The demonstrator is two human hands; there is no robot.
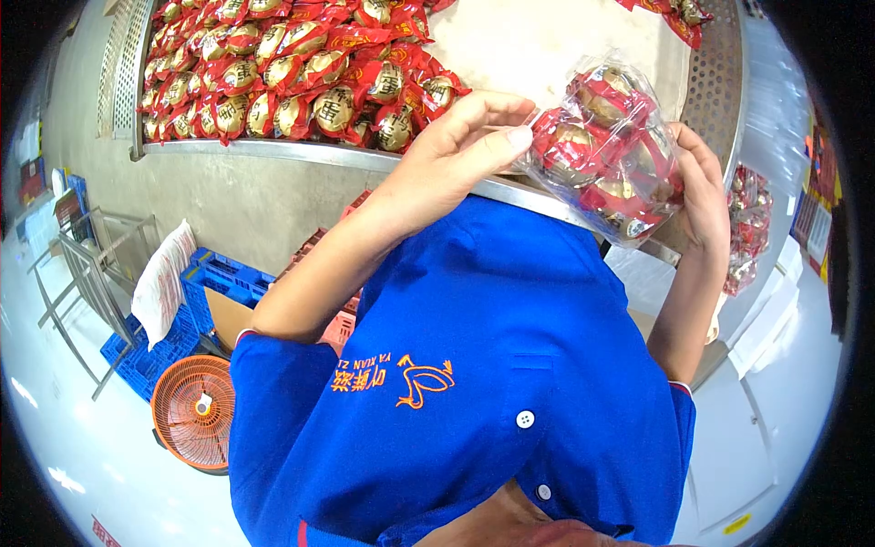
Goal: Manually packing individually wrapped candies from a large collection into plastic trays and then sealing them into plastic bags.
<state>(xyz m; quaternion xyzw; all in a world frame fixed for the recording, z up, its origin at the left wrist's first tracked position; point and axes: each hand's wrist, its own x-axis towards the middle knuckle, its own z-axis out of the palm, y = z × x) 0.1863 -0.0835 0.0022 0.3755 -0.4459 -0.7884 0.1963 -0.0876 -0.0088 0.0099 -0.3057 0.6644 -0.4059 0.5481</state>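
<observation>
A clear plastic bag (608, 154) holds several eggs in red-and-gold wrappers, tilted above the near edge of a metal table (294, 152). My left hand (472, 140) pinches the bag's left edge between thumb and fingers. On the opposite side my right hand (701, 181) grips the bag, its fingertips partly hidden behind the plastic. A large pile of red-and-gold wrapped eggs (273, 75) covers the table's left part, left of my left hand. Beyond the bag lies a pale sheet (519, 48) on the tabletop.
A few more wrapped eggs (673, 17) lie at the far right. Bagged eggs (748, 229) are stacked to my right. On the left floor stand an orange fan (191, 410), blue plastic crates (222, 280), a white sack (164, 284) and a metal frame (89, 280).
</observation>
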